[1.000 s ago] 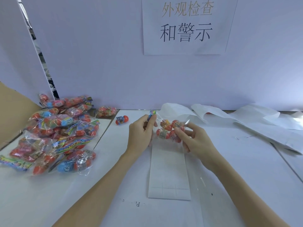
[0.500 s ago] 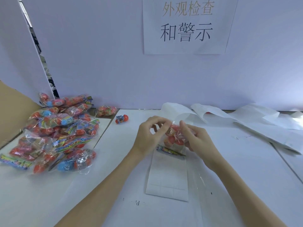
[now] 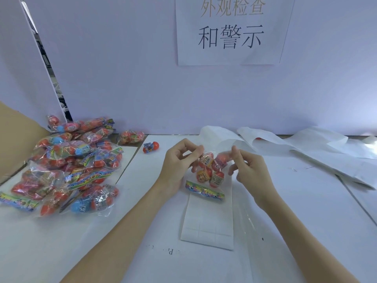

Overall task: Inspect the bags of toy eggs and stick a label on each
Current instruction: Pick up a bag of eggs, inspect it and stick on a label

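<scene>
Between my hands hangs a clear bag of toy eggs (image 3: 210, 170), red and orange, its colourful header card at the bottom touching the label sheet. My left hand (image 3: 179, 164) pinches the bag's left upper edge with thumb and fingertips. My right hand (image 3: 247, 170) pinches the right upper edge the same way. Under the bag lies a white label sheet (image 3: 208, 219) with several square labels near its front end.
A pile of bagged toy eggs (image 3: 71, 166) covers the table's left side beside a brown cardboard flap (image 3: 14, 135). One loose red egg (image 3: 150, 147) lies behind my left hand. Used white backing strips (image 3: 306, 148) trail along the back right.
The bag has been turned over: its header card went from the top left to the bottom. Both hands have shifted their hold to the bag's top edge and lifted it a little.
</scene>
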A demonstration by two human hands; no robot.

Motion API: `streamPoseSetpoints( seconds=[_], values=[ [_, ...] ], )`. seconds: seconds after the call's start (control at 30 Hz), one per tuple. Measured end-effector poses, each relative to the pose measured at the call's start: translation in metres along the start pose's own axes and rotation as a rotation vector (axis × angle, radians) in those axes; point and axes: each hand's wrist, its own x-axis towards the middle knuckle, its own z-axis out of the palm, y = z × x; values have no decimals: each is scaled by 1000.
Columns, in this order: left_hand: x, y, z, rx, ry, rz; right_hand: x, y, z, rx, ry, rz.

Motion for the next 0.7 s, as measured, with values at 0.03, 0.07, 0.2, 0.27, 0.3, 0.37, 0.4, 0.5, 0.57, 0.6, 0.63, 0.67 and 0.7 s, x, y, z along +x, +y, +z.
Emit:
streamPoseSetpoints(
  seconds=[0.03, 0.07, 0.2, 0.27, 0.3, 0.37, 0.4, 0.5, 0.57, 0.6, 0.63, 0.67, 0.7],
  values=[
    [-1, 0, 0, -16, -9, -7, -1, 0, 0, 23, -25, 13],
    [-1, 0, 0, -34, -20, -18, -1, 0, -1, 47, -48, 30],
    [0, -1, -2, -73, -75, -75, 1, 1, -7, 111, -98, 113],
    [1, -2, -3, -67, -126, -92, 0, 1, -5, 133, -94, 127],
    [1, -3, -3, -52, -144, -99, 0, 1, -4, 141, -86, 127],
    [1, -4, -2, -42, -147, -100, 1, 0, -2, 156, -96, 117],
    [1, -4, -1, -60, -130, -91, 1, 0, -3, 165, -130, 117],
    [2, -3, -2, -138, -41, -49, 0, -4, -7, 152, -263, 139],
    [1, 0, -3, -127, -22, -21, 1, -4, -11, 151, -265, 135],
    [0, 1, -4, -75, -24, -3, 1, -4, -13, 156, -254, 136],
    [-1, 2, -5, -1, -23, 16, 2, -3, -15, 163, -253, 142],
    [-3, 3, -5, 77, -18, 36, 2, -3, -17, 167, -267, 145],
    [-3, 4, -5, 145, -15, 53, 1, -4, -18, 177, -288, 149]
  ],
)
